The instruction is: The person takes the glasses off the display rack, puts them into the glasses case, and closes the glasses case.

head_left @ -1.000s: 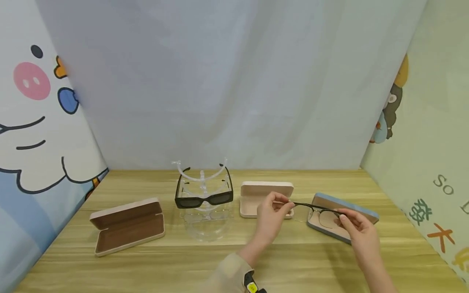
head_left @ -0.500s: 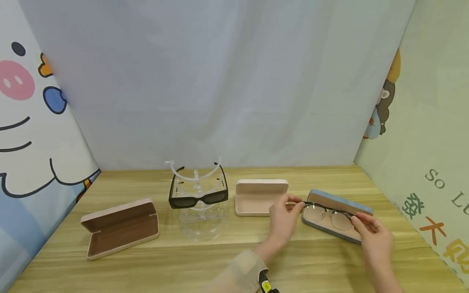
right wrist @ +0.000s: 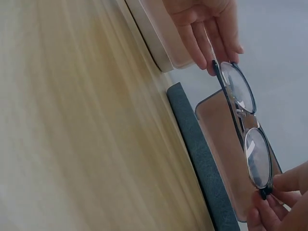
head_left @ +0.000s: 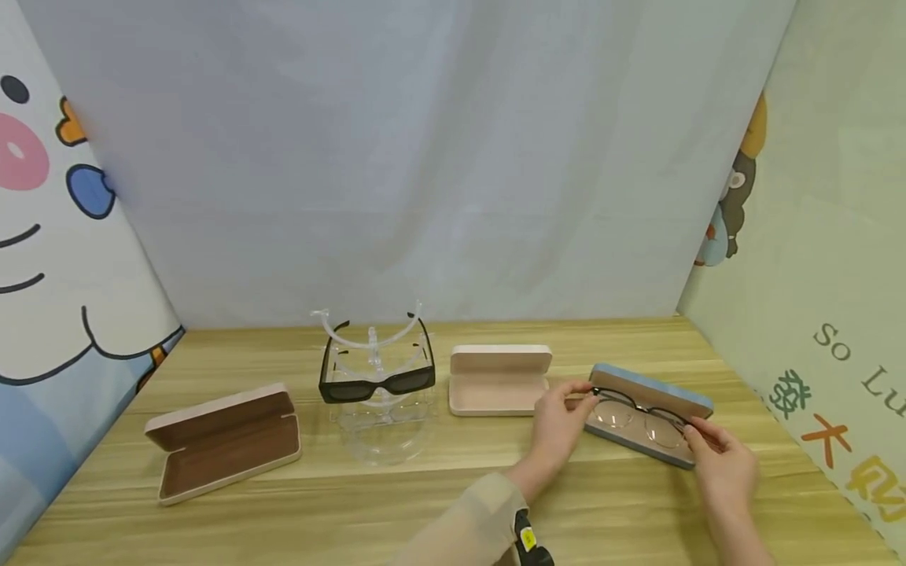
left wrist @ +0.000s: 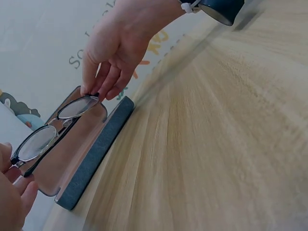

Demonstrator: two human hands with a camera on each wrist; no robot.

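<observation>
Seemingly, the step is setting the glasses [head_left: 641,408] into the open blue case [head_left: 637,448], right on the counter [head_left: 354,511]; over it, left hand [head_left: 557,422] and right hand [head_left: 723,465] each pinch an end. Next calls for level lowering before either grip loosens. The right wall [head_left: 800,275] reads "So Lu", cut off.

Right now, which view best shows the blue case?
Head: it sees down into the blue case. Left wrist shows its outer wall and inner lid; right wrist likewise, one end out of frame.
</observation>
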